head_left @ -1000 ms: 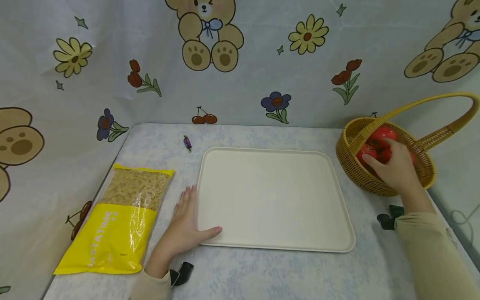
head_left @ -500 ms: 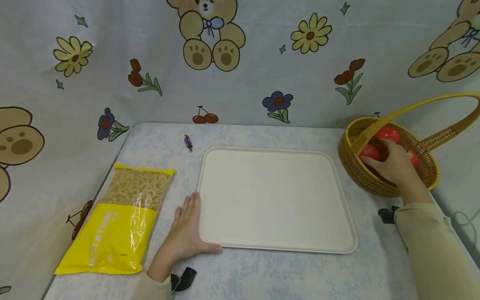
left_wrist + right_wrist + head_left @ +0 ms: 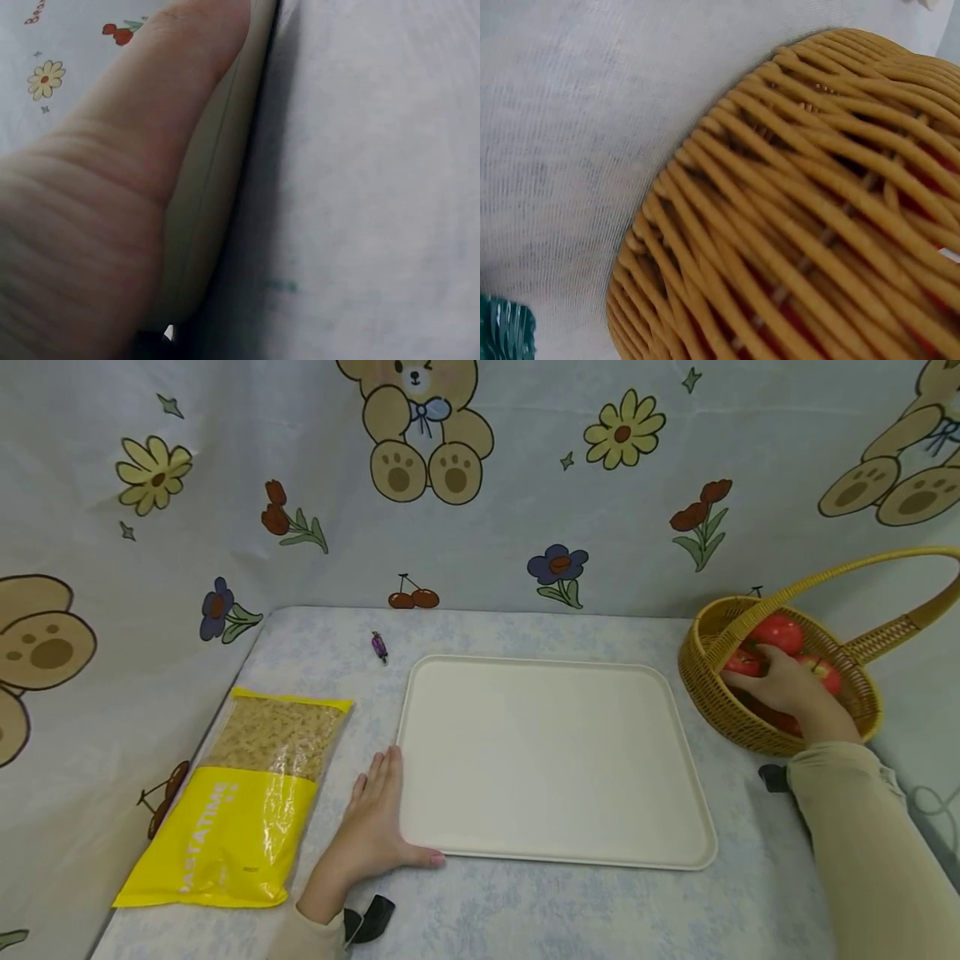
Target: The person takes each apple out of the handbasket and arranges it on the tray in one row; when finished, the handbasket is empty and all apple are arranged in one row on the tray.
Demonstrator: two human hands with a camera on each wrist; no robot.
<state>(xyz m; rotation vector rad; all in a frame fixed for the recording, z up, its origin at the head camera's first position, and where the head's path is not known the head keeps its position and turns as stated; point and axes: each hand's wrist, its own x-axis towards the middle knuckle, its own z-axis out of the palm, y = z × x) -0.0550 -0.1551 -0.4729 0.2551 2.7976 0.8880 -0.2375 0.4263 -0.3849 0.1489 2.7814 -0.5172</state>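
On the table point(image 3: 525, 910), the tray point(image 3: 555, 760) stretches left to right

Pale backdrop point(image 3: 480, 547), probably fabric, bear-and-flower print; mottled blue-white tabletop point(image 3: 570, 906).

The tray point(image 3: 558, 760) looks like smooth, matt plastic, and at its nine o'clock the bag point(image 3: 247, 827) is glossy plastic film, clear above and opaque yellow below, with bright highlights on its creases. Between two and three o'clock the basket point(image 3: 705, 693) is ridged wickerwork with a faint sheen, the fruit point(image 3: 777, 632) inside smooth and shiny. At twelve the sheet point(image 3: 480, 552) is matt and creased, at six the table point(image 3: 570, 910) matt too, and near four the sleeve point(image 3: 870, 852) is dull cloth.
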